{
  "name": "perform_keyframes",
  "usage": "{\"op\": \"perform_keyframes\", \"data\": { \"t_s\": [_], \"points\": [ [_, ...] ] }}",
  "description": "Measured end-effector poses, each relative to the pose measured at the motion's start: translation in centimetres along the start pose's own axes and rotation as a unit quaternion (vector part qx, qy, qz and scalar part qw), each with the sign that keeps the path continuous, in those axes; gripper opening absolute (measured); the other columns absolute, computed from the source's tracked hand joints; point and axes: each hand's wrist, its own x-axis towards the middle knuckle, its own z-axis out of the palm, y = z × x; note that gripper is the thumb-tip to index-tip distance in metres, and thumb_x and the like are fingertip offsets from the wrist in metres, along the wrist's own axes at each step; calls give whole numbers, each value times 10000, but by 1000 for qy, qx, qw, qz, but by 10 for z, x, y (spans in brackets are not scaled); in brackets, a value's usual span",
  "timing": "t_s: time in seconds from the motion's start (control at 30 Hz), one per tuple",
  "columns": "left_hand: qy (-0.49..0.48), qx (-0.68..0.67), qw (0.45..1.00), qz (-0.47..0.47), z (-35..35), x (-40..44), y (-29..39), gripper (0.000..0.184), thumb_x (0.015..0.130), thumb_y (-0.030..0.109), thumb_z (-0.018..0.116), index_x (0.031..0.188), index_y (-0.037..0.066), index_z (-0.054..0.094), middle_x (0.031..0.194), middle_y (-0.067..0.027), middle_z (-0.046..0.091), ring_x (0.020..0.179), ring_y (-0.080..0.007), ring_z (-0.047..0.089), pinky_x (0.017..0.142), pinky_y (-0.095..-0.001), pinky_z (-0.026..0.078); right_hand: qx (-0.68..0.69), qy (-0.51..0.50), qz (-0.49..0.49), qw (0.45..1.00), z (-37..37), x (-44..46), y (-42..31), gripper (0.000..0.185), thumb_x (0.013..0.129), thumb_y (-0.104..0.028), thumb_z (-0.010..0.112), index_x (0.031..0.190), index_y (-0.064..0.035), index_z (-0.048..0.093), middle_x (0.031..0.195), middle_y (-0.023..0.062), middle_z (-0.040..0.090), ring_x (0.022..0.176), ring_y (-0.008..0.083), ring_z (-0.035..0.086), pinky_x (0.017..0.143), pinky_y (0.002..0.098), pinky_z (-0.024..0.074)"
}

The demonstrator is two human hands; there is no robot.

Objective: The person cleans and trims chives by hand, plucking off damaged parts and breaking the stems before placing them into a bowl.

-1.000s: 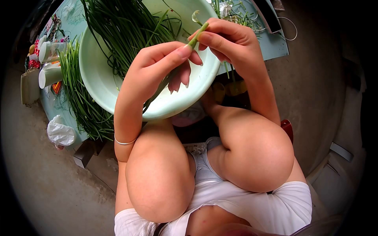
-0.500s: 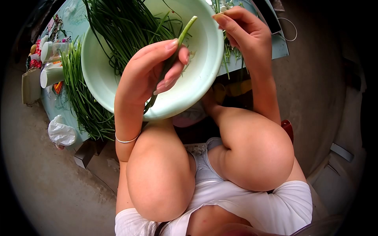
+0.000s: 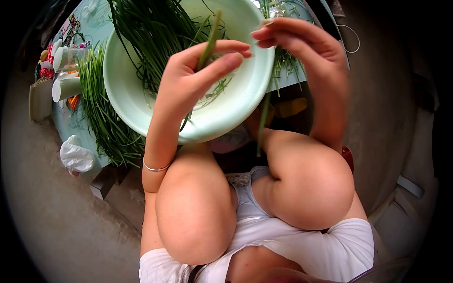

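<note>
My left hand (image 3: 191, 78) is over the near part of a pale green basin (image 3: 196, 135), with a green stalk (image 3: 209, 42) held at the base of its thumb and index finger. To the right, my right hand (image 3: 314, 49) is above the basin's right rim, slightly blurred, its fingers and thumb close together; whether anything is between them cannot be made out. A loose green strip (image 3: 262, 125) hangs in view below the basin's right edge. Long green stalks (image 3: 153, 42) lie in the basin, and a second bundle (image 3: 104, 108) rests left of it.
Under the basin is a light blue table (image 3: 93, 141). A crumpled white bag (image 3: 76, 155), clear cups (image 3: 66, 87) and small items stand on its left side. Green scraps (image 3: 288, 66) lie at the right, near a white cable (image 3: 351, 40).
The hands worked together on one stalk, then parted. My right hand has moved right. In my left hand the stalk now sits deeper between thumb and index finger. A loose strip has appeared below.
</note>
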Motion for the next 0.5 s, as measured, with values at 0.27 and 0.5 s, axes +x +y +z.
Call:
{"op": "perform_keyframes", "data": {
  "t_s": [0.27,0.5],
  "points": [
    [-25,-1,998,-60,-2,0,-6,261,883,179,591,1045,-22,627,719,-41,632,473,8,401,428,-141,310,-18,-5,-68,997,12,5,20,231,915,-26,468,1104,58,573,1033,176,642,984,221,616,898,329,472],
    [-7,25,998,-57,-1,-1,-5,280,902,249,557,984,-1,654,595,-3,548,407,19,318,372,-144,189,-159,-76,-116,978,10,3,22,286,891,34,440,1159,46,540,1056,135,644,1018,189,590,882,289,451]
  ]
}}
